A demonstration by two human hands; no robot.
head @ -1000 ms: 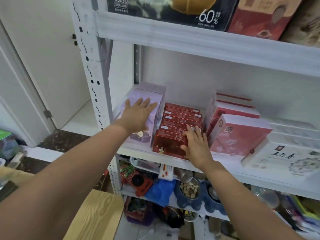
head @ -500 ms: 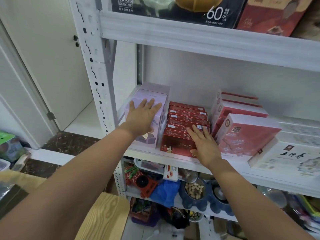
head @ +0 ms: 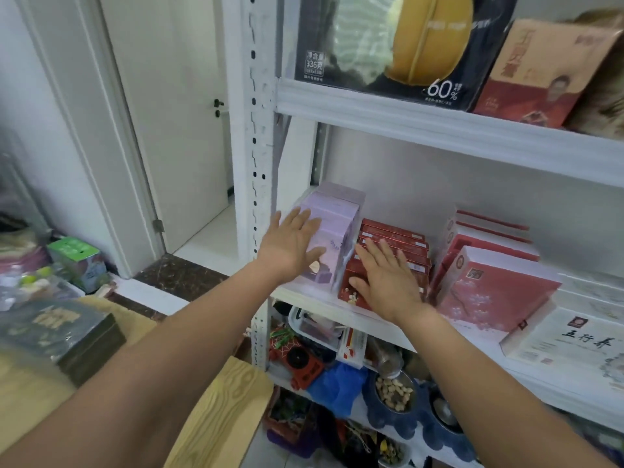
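left hand (head: 289, 246): fingers straight, flat on front of pale purple cardboard boxes (head: 334, 224), far left of white metal shelf (head: 314, 304) | right hand (head: 388, 278): fingers straight, spread, pressing on row of dark red flat boxes (head: 396, 236) just right of the purple ones | pink-and-white boxes (head: 489, 285) further right

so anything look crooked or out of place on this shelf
Nothing spilled or damaged. The front pink box seems turned askew from those behind it. Purple boxes under the left hand and red boxes under the right hand look neat.
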